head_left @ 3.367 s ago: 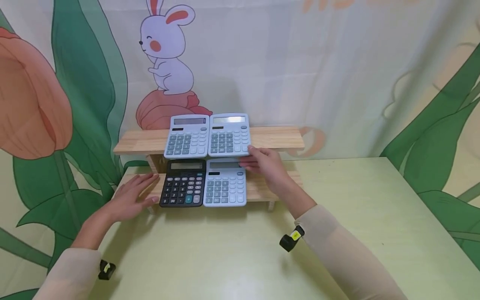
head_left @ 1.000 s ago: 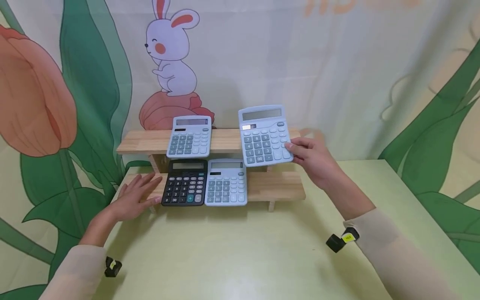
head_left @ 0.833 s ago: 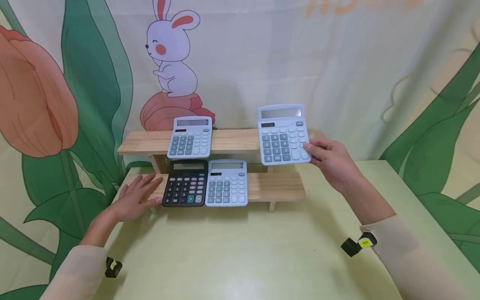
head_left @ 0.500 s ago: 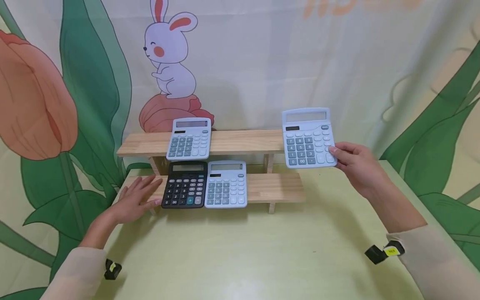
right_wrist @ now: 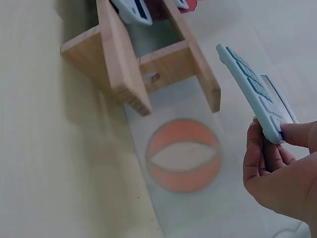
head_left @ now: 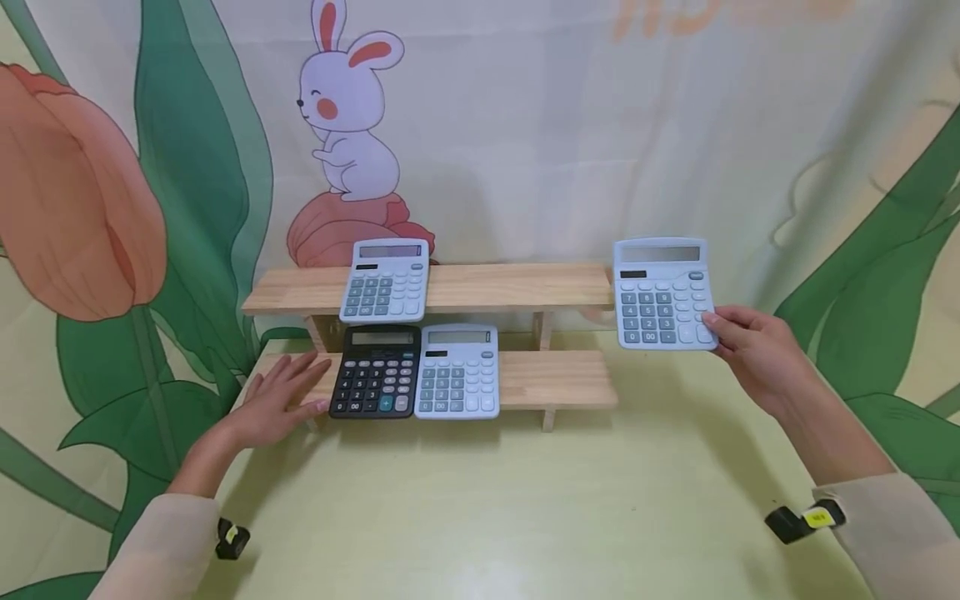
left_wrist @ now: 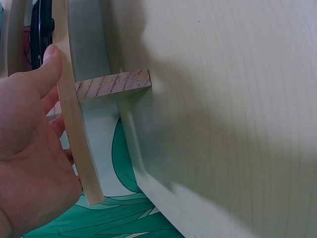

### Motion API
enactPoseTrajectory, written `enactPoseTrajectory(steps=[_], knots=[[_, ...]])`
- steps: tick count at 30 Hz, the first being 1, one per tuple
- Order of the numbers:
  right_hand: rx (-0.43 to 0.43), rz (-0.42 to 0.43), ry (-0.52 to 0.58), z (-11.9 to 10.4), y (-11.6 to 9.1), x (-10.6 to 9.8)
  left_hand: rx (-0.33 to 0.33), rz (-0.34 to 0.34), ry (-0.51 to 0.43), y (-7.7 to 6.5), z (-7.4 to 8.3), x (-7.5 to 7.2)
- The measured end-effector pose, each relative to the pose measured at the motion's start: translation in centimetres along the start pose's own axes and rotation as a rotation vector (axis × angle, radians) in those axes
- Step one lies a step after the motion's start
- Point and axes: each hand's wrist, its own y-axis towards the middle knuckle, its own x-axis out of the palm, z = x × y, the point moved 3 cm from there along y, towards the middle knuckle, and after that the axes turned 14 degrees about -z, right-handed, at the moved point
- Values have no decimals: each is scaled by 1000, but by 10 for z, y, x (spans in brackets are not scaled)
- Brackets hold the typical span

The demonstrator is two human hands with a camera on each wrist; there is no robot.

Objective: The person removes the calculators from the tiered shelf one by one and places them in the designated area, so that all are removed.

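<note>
My right hand pinches a light blue calculator by its lower right corner. It is held in the air past the right end of the two-tier wooden shelf; the right wrist view shows this calculator edge-on, apart from the wood. My left hand rests at the left end of the lower tier, fingers extended, thumb near a black calculator. Beside the black one leans a second light blue calculator. A third light blue calculator stands on the upper tier.
The shelf stands on a pale green table, against a printed cloth backdrop with a rabbit and tulips. Bare wood shows on both tiers to the right of the standing calculators. Each wrist carries a small black camera.
My right hand has taken the right calculator off the upper tier and carried it rightward, beyond the shelf's end. The left hand stays about where it was.
</note>
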Motion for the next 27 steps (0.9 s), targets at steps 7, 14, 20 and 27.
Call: enactPoseTrajectory(steps=[7, 14, 20, 27], knots=[[28, 4, -13, 30, -3, -27, -12, -30, -6, 1, 0, -3], [70, -7, -17, 67, -5, -54, -23, -12, -4, -1, -2, 0], [138, 8, -148, 94, -1, -66, -7, 9, 6, 0, -2, 2], [220, 39, -284, 108, 6, -65, -12, -19, -15, 0, 0, 0]])
